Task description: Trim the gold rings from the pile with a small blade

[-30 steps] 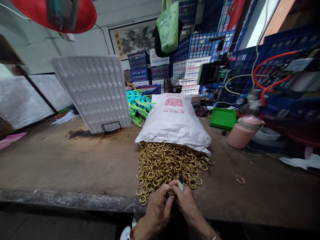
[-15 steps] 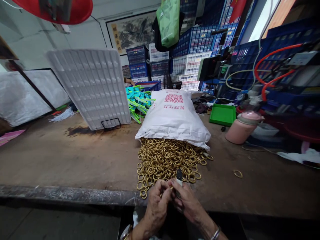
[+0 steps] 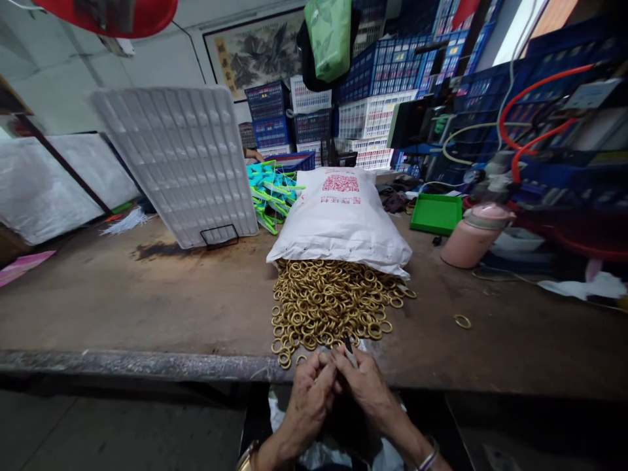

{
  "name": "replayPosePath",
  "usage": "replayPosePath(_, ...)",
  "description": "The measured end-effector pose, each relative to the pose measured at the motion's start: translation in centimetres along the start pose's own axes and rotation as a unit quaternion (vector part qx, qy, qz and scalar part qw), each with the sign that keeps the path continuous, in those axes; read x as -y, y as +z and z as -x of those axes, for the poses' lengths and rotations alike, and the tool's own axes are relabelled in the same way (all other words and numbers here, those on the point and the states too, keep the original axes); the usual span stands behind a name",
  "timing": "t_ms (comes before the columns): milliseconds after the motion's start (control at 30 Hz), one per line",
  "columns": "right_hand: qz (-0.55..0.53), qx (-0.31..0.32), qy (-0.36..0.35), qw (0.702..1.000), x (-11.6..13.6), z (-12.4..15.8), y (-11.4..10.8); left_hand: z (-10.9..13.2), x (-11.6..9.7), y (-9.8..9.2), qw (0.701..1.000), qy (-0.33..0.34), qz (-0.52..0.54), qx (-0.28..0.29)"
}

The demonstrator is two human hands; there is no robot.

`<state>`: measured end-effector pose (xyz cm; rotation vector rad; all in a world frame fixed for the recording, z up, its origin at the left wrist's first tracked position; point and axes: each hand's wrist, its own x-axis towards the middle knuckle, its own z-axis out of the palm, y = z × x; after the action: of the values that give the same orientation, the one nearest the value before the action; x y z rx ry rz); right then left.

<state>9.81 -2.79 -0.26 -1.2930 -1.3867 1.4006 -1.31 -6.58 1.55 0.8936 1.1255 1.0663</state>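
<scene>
My left hand (image 3: 311, 392) is closed at the table's front edge, its fingertips pinching a brass-coloured ring that they mostly cover. Right beside it, my right hand (image 3: 366, 386) is wrapped round a small flat tool (image 3: 350, 356) with a dark tip and a pale body; its exact kind does not show. The fingertips of both hands meet. Just beyond them lies a heap of brass-coloured rings (image 3: 328, 301), spilling from the mouth of a white woven sack (image 3: 343, 219) with red print. One loose ring (image 3: 462, 321) lies apart on the right.
A white ribbed plastic panel (image 3: 176, 170) stands tilted on the table (image 3: 147, 307). Bright green and turquoise pieces (image 3: 275, 190) lie behind it, near another person's hand (image 3: 254, 154). On the right are a green tray (image 3: 436, 214) and a pink flask (image 3: 475, 235). Stacked crates (image 3: 377, 72) fill the back.
The whole view has shifted slightly, so the table sits higher in the picture. My hands stay together; the tool in my right hand now tilts more and shows less.
</scene>
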Motion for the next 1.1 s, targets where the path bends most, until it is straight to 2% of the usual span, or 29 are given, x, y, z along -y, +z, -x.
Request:
replayPosePath(167,0.009,-0.010,0.011,1.000,-0.2,0.7,-0.1,1.3,-0.6,-0.1,0.998,-0.035,0.046,0.006)
replayPosePath(267,0.079,-0.031,-0.021,0.996,-0.3,1.0,-0.5,1.5,-0.6,-0.2,0.998,-0.034,0.055,0.003)
replayPosePath(400,0.179,0.016,-0.103,0.978,-0.3,1.7,-0.8,1.3,-0.5,-0.2,0.998,-0.017,0.061,-0.003)
replayPosePath(500,0.217,0.050,-0.132,0.966,-0.4,2.2,-0.5,1.1,-0.2,-0.3,0.998,0.007,0.057,-0.004)
replayPosePath(800,0.330,0.059,-0.138,0.932,-0.3,2.5,-0.1,1.3,0.2,-0.4,0.999,0.028,0.031,-0.011)
replayPosePath(967,0.365,0.037,-0.140,0.920,-0.1,2.6,0.2,1.0,1.0,-0.8,0.997,0.071,0.015,-0.013)
replayPosePath(1100,0.381,0.046,-0.137,0.913,-0.4,2.5,0.3,1.4,1.1,-1.0,0.994,0.102,-0.032,-0.020)
